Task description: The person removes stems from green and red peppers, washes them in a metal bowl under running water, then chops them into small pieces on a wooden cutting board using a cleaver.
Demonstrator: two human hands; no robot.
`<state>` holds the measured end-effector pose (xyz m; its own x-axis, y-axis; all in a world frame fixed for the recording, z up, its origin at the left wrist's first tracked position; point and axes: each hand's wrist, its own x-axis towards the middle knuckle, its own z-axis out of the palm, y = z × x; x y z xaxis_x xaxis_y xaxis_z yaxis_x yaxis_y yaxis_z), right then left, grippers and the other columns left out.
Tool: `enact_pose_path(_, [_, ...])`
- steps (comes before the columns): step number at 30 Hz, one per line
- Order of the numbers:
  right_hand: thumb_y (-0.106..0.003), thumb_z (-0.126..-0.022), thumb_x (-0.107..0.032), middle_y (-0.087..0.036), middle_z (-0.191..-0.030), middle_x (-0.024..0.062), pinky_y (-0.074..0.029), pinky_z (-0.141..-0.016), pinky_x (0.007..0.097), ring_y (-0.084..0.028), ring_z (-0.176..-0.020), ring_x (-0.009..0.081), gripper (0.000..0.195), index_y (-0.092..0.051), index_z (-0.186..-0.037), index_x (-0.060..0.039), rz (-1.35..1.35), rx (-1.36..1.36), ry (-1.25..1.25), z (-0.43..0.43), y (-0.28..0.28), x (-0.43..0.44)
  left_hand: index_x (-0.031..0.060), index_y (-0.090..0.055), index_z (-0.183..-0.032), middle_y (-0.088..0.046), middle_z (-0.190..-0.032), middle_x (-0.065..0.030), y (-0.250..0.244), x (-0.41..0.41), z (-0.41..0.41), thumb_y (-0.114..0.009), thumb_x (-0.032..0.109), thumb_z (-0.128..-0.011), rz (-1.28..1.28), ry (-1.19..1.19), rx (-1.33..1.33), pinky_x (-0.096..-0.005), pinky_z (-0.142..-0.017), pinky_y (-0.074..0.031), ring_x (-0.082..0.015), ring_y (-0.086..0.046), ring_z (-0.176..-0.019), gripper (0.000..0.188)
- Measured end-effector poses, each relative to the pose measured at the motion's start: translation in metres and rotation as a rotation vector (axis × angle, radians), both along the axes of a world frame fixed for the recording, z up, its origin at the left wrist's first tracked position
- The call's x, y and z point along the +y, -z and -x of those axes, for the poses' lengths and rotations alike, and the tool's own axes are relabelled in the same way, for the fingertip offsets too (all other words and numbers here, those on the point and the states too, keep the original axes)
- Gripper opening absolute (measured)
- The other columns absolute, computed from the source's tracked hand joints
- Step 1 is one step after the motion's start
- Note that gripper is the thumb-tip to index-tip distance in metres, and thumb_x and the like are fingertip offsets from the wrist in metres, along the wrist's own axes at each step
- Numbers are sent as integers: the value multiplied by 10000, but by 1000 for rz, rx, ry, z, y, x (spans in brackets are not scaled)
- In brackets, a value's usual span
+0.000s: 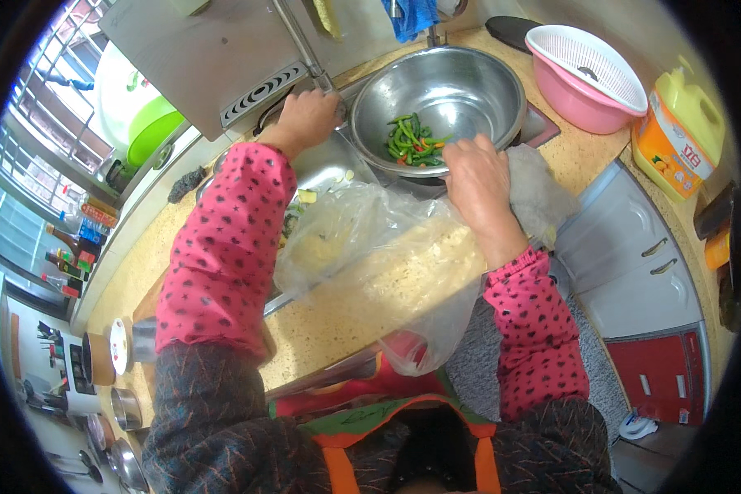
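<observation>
My left hand (312, 118) is curled at the foot of the metal faucet pipe (297, 38), behind the sink. Its fingertips and whatever lies under them are hidden. My right hand (478, 176) grips the near right rim of a stainless steel basin (463, 80), fingers over the edge. Green chili peppers (414, 142), with a few red bits, lie on the basin's bottom. A clear plastic bag (370, 241) drapes over the sink (333, 162) and the counter edge, close to my right hand. Vegetable scraps (307, 196) show in the sink.
A grey cloth (540, 191) hangs beside my right wrist. Further right stand a pink basin (571, 102) with a white colander (593, 55) in it and a yellow detergent jug (679, 136). Bottles (68, 262) line the left ledge; a dark scrubber (186, 184) lies nearer.
</observation>
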<state>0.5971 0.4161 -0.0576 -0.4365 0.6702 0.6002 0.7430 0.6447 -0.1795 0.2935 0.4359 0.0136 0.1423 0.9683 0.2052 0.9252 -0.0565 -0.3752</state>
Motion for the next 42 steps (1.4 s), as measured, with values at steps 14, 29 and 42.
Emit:
enact_pose_path(14, [-655,-771,-69,-654,-901,42,-424,-768,461,-562,-983,277,57,-656,-820,-97,-19,32,-25,-2,1,0,182,-610,-1293,-579,-1276,-159,38,-29,-22,-694,298,-847,-182,63,-47,-507,-1036,-367,-349,-510,-1242,469])
enact_pose_path(29, [-763,-768,-200,-677,-944,55,-431,-776,528,-581,-979,327,190,-641,-859,-86,-90,61,8,6,-35,14,75,-519,-1379,-554,-1321,-206,-10,-198,-87,-584,530,-944,238,311,-629,-480,-1054,-402,-393,-501,-1254,633])
enact_pose_path(42, [-731,-773,-152,-660,-886,102,-473,-726,468,-577,-892,349,167,-616,-844,-53,-240,57,-102,-57,-122,-39,66,-628,-1064,-626,-1019,-135,5,-210,-119,-757,252,-808,-142,354,-411,-468,-830,-458,-340,-587,-994,342])
